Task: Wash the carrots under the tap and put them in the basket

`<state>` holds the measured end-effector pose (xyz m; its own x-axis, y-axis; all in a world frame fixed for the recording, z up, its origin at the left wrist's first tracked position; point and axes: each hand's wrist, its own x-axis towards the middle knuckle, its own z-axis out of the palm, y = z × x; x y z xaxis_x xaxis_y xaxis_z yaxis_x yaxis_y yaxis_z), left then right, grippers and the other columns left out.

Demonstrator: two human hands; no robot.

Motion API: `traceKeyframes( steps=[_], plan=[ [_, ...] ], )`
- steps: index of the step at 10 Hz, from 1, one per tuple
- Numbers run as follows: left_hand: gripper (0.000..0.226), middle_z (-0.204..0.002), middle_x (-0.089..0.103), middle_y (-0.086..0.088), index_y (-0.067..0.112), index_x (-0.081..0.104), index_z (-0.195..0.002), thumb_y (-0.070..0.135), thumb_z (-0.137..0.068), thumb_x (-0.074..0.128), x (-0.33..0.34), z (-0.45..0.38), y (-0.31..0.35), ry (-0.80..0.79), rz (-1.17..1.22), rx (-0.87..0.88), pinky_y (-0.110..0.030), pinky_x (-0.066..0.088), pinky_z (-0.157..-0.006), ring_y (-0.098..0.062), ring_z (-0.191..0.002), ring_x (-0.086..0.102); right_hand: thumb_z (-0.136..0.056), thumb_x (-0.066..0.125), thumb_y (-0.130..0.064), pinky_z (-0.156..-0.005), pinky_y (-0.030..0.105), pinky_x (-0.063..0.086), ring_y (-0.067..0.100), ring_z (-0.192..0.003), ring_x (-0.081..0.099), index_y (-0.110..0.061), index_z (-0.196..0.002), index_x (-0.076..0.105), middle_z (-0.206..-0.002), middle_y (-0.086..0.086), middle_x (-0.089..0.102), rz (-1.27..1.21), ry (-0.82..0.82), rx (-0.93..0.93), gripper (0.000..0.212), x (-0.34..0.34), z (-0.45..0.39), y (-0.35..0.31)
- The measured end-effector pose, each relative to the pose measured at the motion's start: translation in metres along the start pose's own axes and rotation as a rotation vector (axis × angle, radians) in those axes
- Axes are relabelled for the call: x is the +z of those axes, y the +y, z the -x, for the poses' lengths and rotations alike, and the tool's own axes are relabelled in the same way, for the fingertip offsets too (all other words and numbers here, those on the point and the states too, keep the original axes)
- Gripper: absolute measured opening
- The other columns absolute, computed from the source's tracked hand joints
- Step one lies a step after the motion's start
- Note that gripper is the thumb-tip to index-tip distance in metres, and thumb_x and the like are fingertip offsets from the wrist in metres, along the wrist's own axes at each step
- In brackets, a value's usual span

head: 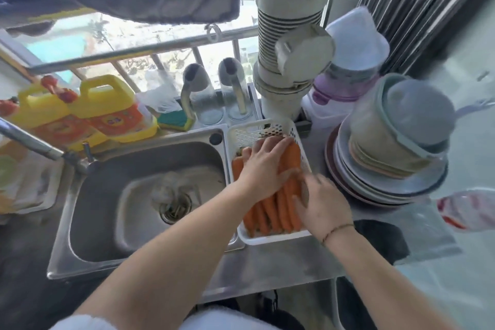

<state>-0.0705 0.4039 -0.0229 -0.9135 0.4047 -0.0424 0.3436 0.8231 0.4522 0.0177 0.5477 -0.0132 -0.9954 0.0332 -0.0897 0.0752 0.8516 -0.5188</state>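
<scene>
Carrots [270, 211] piled lengthwise in white basket [257, 132], R of sink [107, 195]. Left hand [263, 166] flat on pile, fingers straight. Right hand [320, 206] blurred beside; finger state unclear.

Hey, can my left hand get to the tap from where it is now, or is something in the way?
Probably yes. The left hand lies flat on the carrots in the white basket, holding nothing. Only the open sink lies between it and the tap.
</scene>
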Motion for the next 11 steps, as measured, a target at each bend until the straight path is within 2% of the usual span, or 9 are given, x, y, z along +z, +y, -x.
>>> traceKeyframes(
  steps=[1, 3, 4, 5, 6, 8, 9, 10, 11],
  plan=[
    [0.070, -0.159, 0.028, 0.005, 0.035, 0.015, -0.157, 0.057, -0.097, 0.044, -0.001, -0.003, 0.001, -0.069, -0.019, 0.010, -0.056, 0.012, -0.115, -0.027, -0.146, 0.015, -0.075, 0.075, -0.029, -0.080, 0.043, 0.052, 0.033, -0.099, 0.060, -0.013, -0.114, 0.064, -0.108, 0.007, 0.067, 0.201, 0.151, -0.067, 0.044, 0.006, -0.002, 0.009],
    [0.077, -0.160, 0.028, 0.002, 0.036, 0.009, -0.157, 0.053, -0.094, 0.052, 0.005, 0.002, -0.007, -0.169, -0.057, -0.042, -0.062, 0.005, -0.118, -0.028, -0.149, 0.015, -0.085, 0.064, -0.018, -0.095, 0.045, 0.049, 0.035, -0.124, 0.051, -0.008, -0.142, 0.047, -0.142, 0.013, 0.050, 0.082, 0.105, 0.020, 0.060, 0.021, -0.007, 0.020],
    [0.084, -0.161, 0.024, 0.002, 0.033, 0.011, -0.157, 0.054, -0.090, 0.058, 0.005, 0.001, -0.010, -0.182, -0.089, -0.044, -0.061, 0.004, -0.118, -0.027, -0.149, 0.014, -0.083, 0.071, -0.020, -0.088, 0.044, 0.052, 0.036, -0.121, 0.053, -0.005, -0.140, 0.049, -0.139, 0.013, 0.053, 0.108, 0.119, 0.001, 0.063, 0.029, -0.007, 0.019],
    [0.088, -0.164, 0.018, 0.002, 0.028, 0.013, -0.158, 0.054, -0.088, 0.059, 0.007, 0.003, -0.014, -0.213, -0.153, -0.017, -0.063, 0.000, -0.117, -0.027, -0.151, 0.010, -0.087, 0.067, -0.021, -0.091, 0.044, 0.050, 0.033, -0.128, 0.046, -0.016, -0.146, 0.039, -0.149, 0.005, 0.043, 0.089, 0.092, 0.109, 0.066, 0.032, -0.006, 0.019],
    [0.087, -0.165, 0.015, 0.001, 0.028, 0.010, -0.158, 0.053, -0.089, 0.057, 0.009, 0.008, -0.019, -0.209, -0.179, 0.018, -0.065, -0.006, -0.115, -0.027, -0.152, 0.006, -0.092, 0.060, -0.026, -0.087, 0.042, 0.047, 0.028, -0.128, 0.043, -0.026, -0.146, 0.030, -0.143, -0.001, 0.046, 0.114, 0.032, 0.228, 0.062, 0.030, -0.012, 0.022],
    [0.069, -0.164, 0.020, 0.002, 0.030, 0.024, -0.156, 0.052, -0.095, 0.049, 0.001, 0.027, -0.026, -0.095, -0.136, 0.069, -0.063, -0.011, -0.115, -0.024, -0.152, 0.004, -0.090, 0.062, -0.030, -0.094, 0.045, 0.045, 0.030, -0.130, 0.041, -0.023, -0.146, 0.032, -0.143, 0.005, 0.047, 0.123, -0.013, 0.222, 0.064, 0.025, -0.010, 0.023],
    [0.039, -0.141, 0.056, 0.004, 0.027, 0.064, -0.128, 0.044, -0.094, 0.057, -0.003, 0.043, -0.042, 0.081, 0.087, 0.185, -0.061, 0.014, -0.118, -0.025, -0.141, 0.037, -0.084, 0.067, -0.031, -0.095, 0.048, 0.046, 0.035, -0.127, 0.044, -0.016, -0.137, 0.045, -0.141, 0.011, 0.046, 0.165, 0.152, 0.169, 0.059, 0.020, -0.009, 0.020],
    [0.023, -0.102, 0.073, 0.008, 0.018, 0.075, -0.091, 0.036, -0.093, 0.061, -0.003, 0.067, -0.065, 0.386, 0.318, 0.177, -0.051, 0.044, -0.100, -0.017, -0.108, 0.062, -0.089, 0.057, -0.029, -0.089, 0.046, 0.051, 0.033, -0.109, 0.054, -0.008, -0.116, 0.060, -0.120, 0.014, 0.057, 0.007, 0.455, -0.039, 0.035, 0.020, -0.006, 0.002],
    [0.028, -0.094, 0.072, 0.009, 0.016, 0.073, -0.082, 0.038, -0.093, 0.060, -0.007, 0.092, -0.086, 0.502, 0.364, 0.058, -0.048, 0.048, -0.094, -0.013, -0.097, 0.063, -0.091, 0.058, -0.025, -0.074, 0.030, 0.052, 0.021, -0.087, 0.058, -0.007, -0.107, 0.065, -0.110, 0.012, 0.057, -0.230, 0.595, -0.231, 0.025, 0.011, -0.003, -0.035]
  ],
)
